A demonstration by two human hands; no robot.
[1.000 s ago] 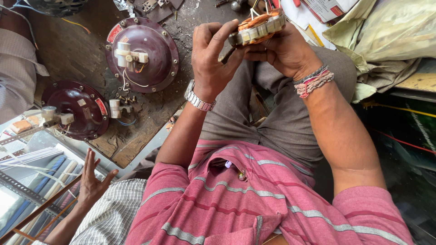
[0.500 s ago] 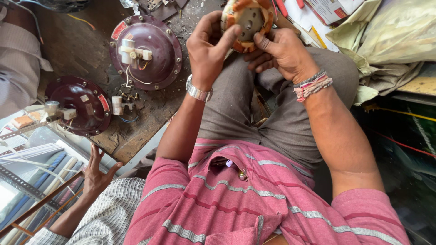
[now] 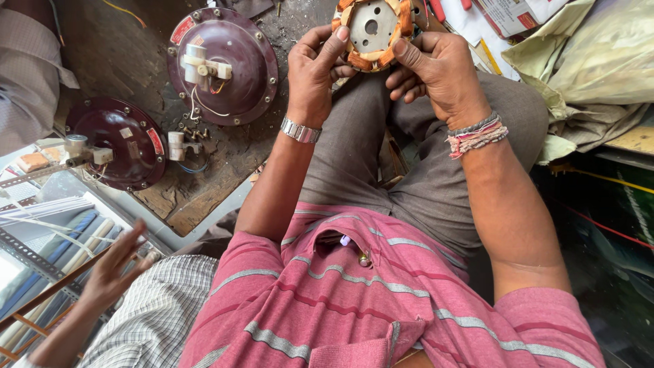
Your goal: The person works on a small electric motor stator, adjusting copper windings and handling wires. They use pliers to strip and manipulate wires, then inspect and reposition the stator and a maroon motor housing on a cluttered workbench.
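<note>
Both of my hands hold a round motor stator (image 3: pixel 372 31) with copper-orange windings around a pale metal core, raised above my lap at the top of the view. My left hand (image 3: pixel 315 71), with a metal watch on the wrist, grips its left side, thumb on the winding. My right hand (image 3: pixel 436 71), with thread bands on the wrist, grips its right side. The flat face of the stator is turned toward me.
Two maroon domed fan motor housings (image 3: pixel 221 65) (image 3: pixel 119 143) with white terminals lie on the worn wooden bench (image 3: pixel 204 184) at left. Another person's hand (image 3: pixel 116 269) and checked sleeve reach in at lower left. Crumpled cloth and papers (image 3: pixel 586 61) lie at upper right.
The stator has been turned from edge-on to face me and sits higher in view. The other person's hand at lower left has moved.
</note>
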